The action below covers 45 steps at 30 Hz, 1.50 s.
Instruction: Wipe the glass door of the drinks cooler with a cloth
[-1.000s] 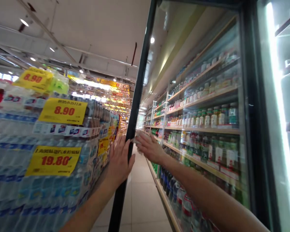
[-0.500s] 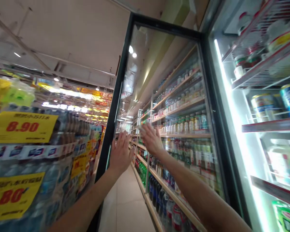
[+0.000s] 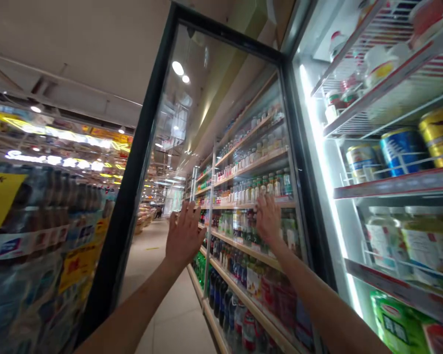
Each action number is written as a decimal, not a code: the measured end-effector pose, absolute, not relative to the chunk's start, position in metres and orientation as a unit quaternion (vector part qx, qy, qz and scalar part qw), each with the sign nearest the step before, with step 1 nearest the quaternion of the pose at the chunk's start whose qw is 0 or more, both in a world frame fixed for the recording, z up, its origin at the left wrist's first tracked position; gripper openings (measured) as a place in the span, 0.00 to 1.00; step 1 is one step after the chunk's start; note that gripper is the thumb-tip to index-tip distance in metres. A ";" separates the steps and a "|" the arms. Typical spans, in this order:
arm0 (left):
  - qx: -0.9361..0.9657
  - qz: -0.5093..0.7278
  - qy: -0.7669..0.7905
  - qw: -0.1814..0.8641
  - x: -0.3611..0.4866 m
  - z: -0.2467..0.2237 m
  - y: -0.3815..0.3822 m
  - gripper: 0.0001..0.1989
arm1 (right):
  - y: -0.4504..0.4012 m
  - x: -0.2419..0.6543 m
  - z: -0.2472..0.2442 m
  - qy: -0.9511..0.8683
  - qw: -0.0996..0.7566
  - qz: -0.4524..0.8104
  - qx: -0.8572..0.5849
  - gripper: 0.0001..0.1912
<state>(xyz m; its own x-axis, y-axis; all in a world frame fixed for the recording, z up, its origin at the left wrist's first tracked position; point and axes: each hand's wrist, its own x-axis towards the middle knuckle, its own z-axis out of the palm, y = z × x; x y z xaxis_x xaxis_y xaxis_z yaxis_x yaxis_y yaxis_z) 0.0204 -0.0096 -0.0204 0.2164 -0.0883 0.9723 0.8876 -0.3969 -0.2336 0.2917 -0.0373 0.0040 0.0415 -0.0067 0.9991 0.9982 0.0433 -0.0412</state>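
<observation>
An open glass door (image 3: 155, 93) with a dark frame stands in front of me, with shelves of bottles showing in its pane. My left hand (image 3: 184, 233) is raised before the glass, palm forward with fingers apart, and holds nothing. Farther right, my right hand (image 3: 268, 220) is up at the pane with its fingers bent and slightly blurred. I see no object in it; whether it touches the glass is unclear.
To the right, a lit cooler (image 3: 395, 182) holds cans, bottles and jars on wire shelves. Stacked bottled drinks (image 3: 62, 201) with a yellow price sign (image 3: 2, 199) stand at the left. Tiled floor (image 3: 170, 314) shows below the door.
My right hand has moved right across the pane, away from my left hand. The view has turned right, so the door frame and stacked bottles sit farther left and more of the cooler shows.
</observation>
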 end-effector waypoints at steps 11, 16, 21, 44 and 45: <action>-0.631 -0.552 -0.304 0.453 0.024 -0.025 -0.006 0.27 | -0.036 0.364 0.017 -0.393 0.620 -0.459 -0.501 0.22; -0.631 -0.554 -0.299 0.453 0.024 -0.026 -0.005 0.28 | -0.029 0.273 -0.011 -0.583 0.471 -0.528 -0.400 0.20; -0.634 -0.554 -0.304 0.445 0.023 -0.025 -0.006 0.28 | -0.036 0.264 -0.018 -0.650 0.392 -0.538 -0.367 0.22; -0.668 -0.524 -0.279 0.449 0.041 -0.065 -0.014 0.35 | -0.042 0.335 -0.051 -0.404 0.605 -0.417 -0.545 0.23; -0.666 -0.524 -0.280 0.450 0.042 -0.066 -0.015 0.35 | -0.040 0.316 -0.059 -0.439 0.585 -0.436 -0.524 0.23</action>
<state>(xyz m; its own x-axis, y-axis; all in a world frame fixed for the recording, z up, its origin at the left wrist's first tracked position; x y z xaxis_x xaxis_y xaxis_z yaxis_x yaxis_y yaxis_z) 0.0417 -0.0146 -0.0657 0.2931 -0.0983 0.9510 0.8452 -0.4383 -0.3058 0.3162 -0.0402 -0.0591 0.2344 -0.0503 0.9708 0.9705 0.0700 -0.2307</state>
